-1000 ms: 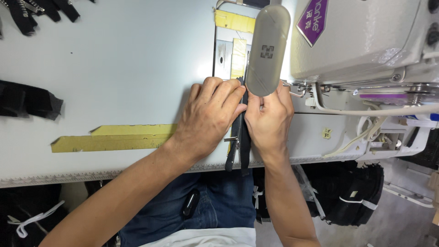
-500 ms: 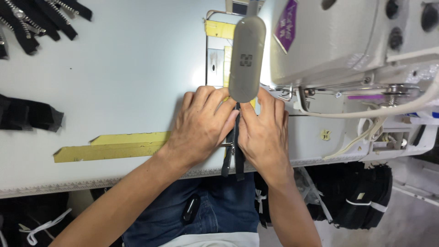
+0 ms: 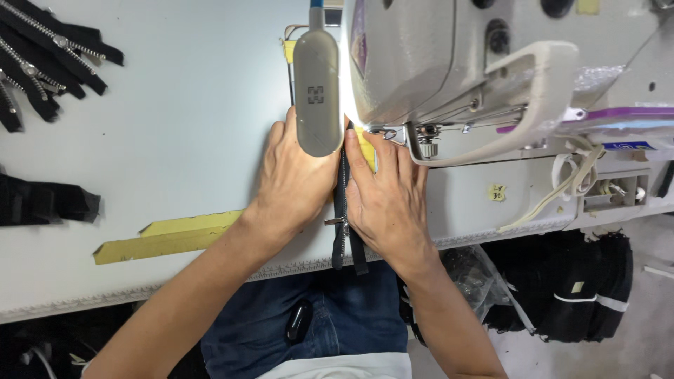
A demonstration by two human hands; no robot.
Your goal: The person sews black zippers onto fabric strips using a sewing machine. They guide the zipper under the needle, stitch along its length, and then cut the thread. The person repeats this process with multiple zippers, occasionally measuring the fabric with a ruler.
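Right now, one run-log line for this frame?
left hand: flat beside black metal-toothed zipper tape | right hand: flat opposite | zipper: under grey sewing machine, overhanging white table

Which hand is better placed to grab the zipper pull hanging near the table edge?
Right, probably. The right hand lies flat beside the black zipper, its thumb side next to the metal pull; the left hand sits farther up, under the lamp.

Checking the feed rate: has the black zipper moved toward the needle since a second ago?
Cannot tell. The camera itself shifted; the black zipper lies between both hands beside the yellow strip, its tail over the table edge as before.
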